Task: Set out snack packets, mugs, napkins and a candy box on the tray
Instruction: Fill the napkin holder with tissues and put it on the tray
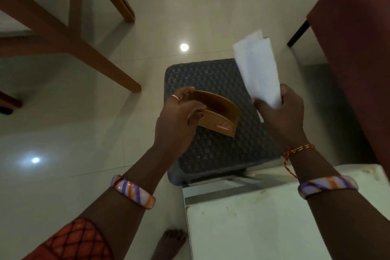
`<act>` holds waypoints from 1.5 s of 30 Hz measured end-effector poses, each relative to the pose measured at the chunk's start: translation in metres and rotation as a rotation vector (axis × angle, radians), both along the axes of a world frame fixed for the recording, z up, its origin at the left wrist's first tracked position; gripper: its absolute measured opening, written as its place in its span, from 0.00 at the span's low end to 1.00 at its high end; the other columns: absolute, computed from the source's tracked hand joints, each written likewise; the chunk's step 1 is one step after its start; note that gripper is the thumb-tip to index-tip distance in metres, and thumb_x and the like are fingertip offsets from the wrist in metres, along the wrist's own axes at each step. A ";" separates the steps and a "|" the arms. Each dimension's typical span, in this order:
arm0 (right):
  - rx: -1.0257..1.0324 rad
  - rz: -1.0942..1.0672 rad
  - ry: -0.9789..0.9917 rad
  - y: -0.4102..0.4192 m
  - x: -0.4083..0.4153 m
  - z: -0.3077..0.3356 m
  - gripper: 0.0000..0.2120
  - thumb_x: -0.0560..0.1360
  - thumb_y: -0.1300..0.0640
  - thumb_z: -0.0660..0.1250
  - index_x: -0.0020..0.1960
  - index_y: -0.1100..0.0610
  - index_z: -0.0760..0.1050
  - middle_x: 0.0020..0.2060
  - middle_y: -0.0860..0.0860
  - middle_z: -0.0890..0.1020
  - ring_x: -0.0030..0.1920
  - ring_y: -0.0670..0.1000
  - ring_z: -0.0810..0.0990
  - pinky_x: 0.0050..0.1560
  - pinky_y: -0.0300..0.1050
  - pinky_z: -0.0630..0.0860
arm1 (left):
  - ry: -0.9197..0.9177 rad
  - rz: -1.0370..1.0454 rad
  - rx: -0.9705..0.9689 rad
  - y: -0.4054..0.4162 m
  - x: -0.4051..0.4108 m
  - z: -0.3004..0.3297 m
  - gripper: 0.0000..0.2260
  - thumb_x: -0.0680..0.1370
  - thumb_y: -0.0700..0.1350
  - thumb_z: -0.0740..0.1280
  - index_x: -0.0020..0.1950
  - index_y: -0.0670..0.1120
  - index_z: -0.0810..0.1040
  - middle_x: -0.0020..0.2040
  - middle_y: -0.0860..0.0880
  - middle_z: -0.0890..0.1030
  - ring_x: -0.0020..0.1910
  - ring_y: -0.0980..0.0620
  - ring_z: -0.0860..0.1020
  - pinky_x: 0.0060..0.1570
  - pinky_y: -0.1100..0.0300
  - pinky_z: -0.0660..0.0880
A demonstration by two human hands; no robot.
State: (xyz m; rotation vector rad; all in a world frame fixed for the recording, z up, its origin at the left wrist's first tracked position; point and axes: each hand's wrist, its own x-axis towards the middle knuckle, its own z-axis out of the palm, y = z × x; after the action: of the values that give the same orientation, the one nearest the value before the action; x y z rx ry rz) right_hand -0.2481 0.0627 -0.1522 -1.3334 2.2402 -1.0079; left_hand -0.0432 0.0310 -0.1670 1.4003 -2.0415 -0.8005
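My left hand (pixel 179 120) grips a brown wooden napkin holder (pixel 219 116) by its left end, holding it in the air above a dark woven stool (pixel 211 154). The holder's slot looks empty. My right hand (pixel 280 114) is closed around a bunch of white paper napkins (pixel 256 69) that stick up and away from me, to the right of the holder and apart from it. No tray, mugs, snack packets or candy box are in view.
A white cabinet top (pixel 263 224) lies below my right forearm, touching the stool's near edge. Wooden table legs (pixel 88 48) stand at the left, a maroon chair (pixel 358 48) at the right. Glossy tiled floor (pixel 84 122) surrounds them; a bare foot (pixel 168 243) shows below.
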 end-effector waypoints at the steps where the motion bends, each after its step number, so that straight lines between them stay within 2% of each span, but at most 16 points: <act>1: -0.053 0.017 0.043 0.004 0.003 0.006 0.19 0.67 0.55 0.74 0.53 0.63 0.75 0.45 0.51 0.76 0.45 0.48 0.74 0.35 0.19 0.67 | 0.013 -0.002 -0.005 0.001 -0.002 -0.001 0.08 0.71 0.39 0.69 0.50 0.45 0.81 0.63 0.40 0.75 0.60 0.43 0.75 0.53 0.57 0.72; 6: -0.040 0.371 0.143 0.005 0.014 0.026 0.22 0.64 0.54 0.73 0.56 0.59 0.75 0.48 0.52 0.79 0.48 0.48 0.75 0.41 0.24 0.65 | 0.060 0.074 -0.025 0.006 -0.002 -0.002 0.15 0.70 0.37 0.69 0.57 0.41 0.76 0.60 0.40 0.77 0.59 0.46 0.73 0.57 0.57 0.69; 9: 0.068 0.460 0.111 -0.001 0.015 0.023 0.25 0.64 0.56 0.74 0.60 0.57 0.74 0.49 0.53 0.80 0.48 0.48 0.75 0.45 0.37 0.72 | 0.127 0.090 -0.040 0.007 0.005 0.001 0.14 0.70 0.37 0.69 0.56 0.40 0.75 0.54 0.44 0.79 0.55 0.53 0.72 0.55 0.66 0.66; 12: 0.089 0.459 0.107 -0.003 0.018 0.020 0.22 0.67 0.62 0.73 0.60 0.58 0.74 0.46 0.52 0.79 0.46 0.51 0.77 0.50 0.51 0.77 | 0.074 0.156 0.036 0.006 0.014 -0.002 0.20 0.71 0.39 0.70 0.61 0.40 0.72 0.60 0.41 0.76 0.60 0.46 0.73 0.56 0.71 0.61; 16: 0.071 0.412 0.100 -0.005 0.029 0.016 0.19 0.69 0.63 0.70 0.59 0.59 0.75 0.52 0.57 0.81 0.52 0.54 0.79 0.55 0.47 0.75 | 0.072 0.181 0.156 0.004 0.021 -0.005 0.28 0.71 0.41 0.71 0.68 0.40 0.64 0.68 0.41 0.70 0.65 0.44 0.70 0.65 0.49 0.69; 20: 0.103 0.222 0.089 -0.001 0.039 0.009 0.21 0.73 0.59 0.67 0.65 0.58 0.71 0.64 0.56 0.75 0.65 0.53 0.72 0.62 0.44 0.68 | 0.112 0.160 0.272 -0.001 0.027 -0.005 0.36 0.69 0.44 0.73 0.71 0.43 0.57 0.71 0.42 0.63 0.68 0.48 0.65 0.67 0.44 0.67; 23: 0.161 -0.102 -0.201 0.005 0.046 -0.003 0.24 0.75 0.57 0.64 0.70 0.57 0.64 0.68 0.57 0.70 0.67 0.54 0.69 0.63 0.46 0.68 | 0.227 0.106 0.507 -0.010 0.029 -0.004 0.44 0.66 0.49 0.73 0.73 0.47 0.48 0.74 0.49 0.56 0.70 0.52 0.59 0.67 0.62 0.66; 24: 0.190 -0.219 -0.369 0.006 0.049 -0.007 0.25 0.76 0.55 0.63 0.71 0.56 0.62 0.69 0.57 0.69 0.67 0.54 0.69 0.64 0.48 0.68 | 0.256 0.072 0.572 -0.013 0.028 -0.004 0.43 0.68 0.49 0.72 0.74 0.47 0.48 0.73 0.51 0.57 0.70 0.53 0.60 0.60 0.72 0.66; 26: 0.252 -0.397 -0.640 0.010 0.055 -0.014 0.25 0.77 0.50 0.61 0.71 0.57 0.61 0.67 0.57 0.70 0.63 0.55 0.72 0.63 0.50 0.70 | 0.245 -0.003 0.606 -0.017 0.025 -0.005 0.40 0.70 0.48 0.70 0.74 0.47 0.49 0.74 0.49 0.59 0.68 0.54 0.62 0.49 0.78 0.66; 27: 0.267 -0.447 -0.721 0.011 0.056 -0.016 0.26 0.77 0.48 0.59 0.71 0.58 0.62 0.66 0.58 0.71 0.61 0.55 0.73 0.61 0.51 0.71 | 0.241 -0.026 0.595 -0.017 0.023 -0.005 0.39 0.71 0.47 0.70 0.74 0.47 0.49 0.74 0.47 0.60 0.66 0.55 0.63 0.48 0.77 0.67; 29: 0.222 -0.486 -0.843 0.012 0.060 -0.016 0.25 0.77 0.46 0.58 0.70 0.57 0.62 0.63 0.58 0.73 0.58 0.55 0.75 0.60 0.51 0.72 | 0.238 -0.012 0.551 -0.015 0.019 -0.007 0.41 0.69 0.49 0.71 0.74 0.46 0.50 0.73 0.45 0.61 0.66 0.53 0.65 0.58 0.64 0.71; 31: 0.111 -0.514 -0.938 0.010 0.062 -0.012 0.24 0.78 0.46 0.56 0.71 0.56 0.62 0.59 0.55 0.73 0.56 0.54 0.75 0.59 0.51 0.73 | 0.218 0.046 0.517 -0.014 0.017 -0.009 0.45 0.66 0.55 0.73 0.74 0.47 0.50 0.75 0.44 0.58 0.71 0.47 0.62 0.68 0.48 0.66; 32: 0.062 -0.542 -0.962 0.009 0.062 -0.011 0.24 0.78 0.46 0.56 0.71 0.55 0.61 0.58 0.54 0.72 0.56 0.53 0.75 0.58 0.49 0.73 | 0.226 0.093 0.519 -0.015 0.017 -0.011 0.48 0.63 0.58 0.73 0.74 0.48 0.49 0.76 0.44 0.55 0.73 0.45 0.59 0.70 0.46 0.63; 34: -0.003 -0.590 -0.992 0.010 0.061 -0.011 0.24 0.79 0.45 0.54 0.71 0.55 0.61 0.57 0.52 0.71 0.57 0.52 0.74 0.57 0.47 0.73 | 0.310 0.197 0.618 -0.017 0.016 -0.006 0.47 0.63 0.62 0.69 0.74 0.49 0.48 0.77 0.45 0.52 0.73 0.46 0.57 0.68 0.52 0.60; 38: 0.003 -0.575 -1.183 0.023 0.061 -0.018 0.27 0.78 0.40 0.48 0.69 0.56 0.63 0.56 0.53 0.76 0.50 0.49 0.76 0.45 0.41 0.73 | 0.580 0.283 0.812 -0.026 0.014 0.002 0.28 0.77 0.62 0.51 0.71 0.46 0.59 0.71 0.44 0.65 0.56 0.55 0.70 0.56 0.60 0.70; 45: 0.047 -0.454 -1.260 0.064 0.057 -0.024 0.27 0.78 0.39 0.46 0.68 0.54 0.67 0.62 0.56 0.75 0.56 0.52 0.75 0.59 0.51 0.70 | 0.367 0.254 0.647 0.011 -0.003 -0.004 0.22 0.79 0.58 0.49 0.68 0.48 0.64 0.57 0.50 0.70 0.53 0.56 0.71 0.54 0.60 0.68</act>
State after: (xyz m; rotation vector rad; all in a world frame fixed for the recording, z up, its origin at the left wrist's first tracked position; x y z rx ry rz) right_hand -0.1915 0.1267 -0.1761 0.0212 1.4902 -1.3646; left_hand -0.0459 0.0417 -0.1706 1.6392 -1.3398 -1.5537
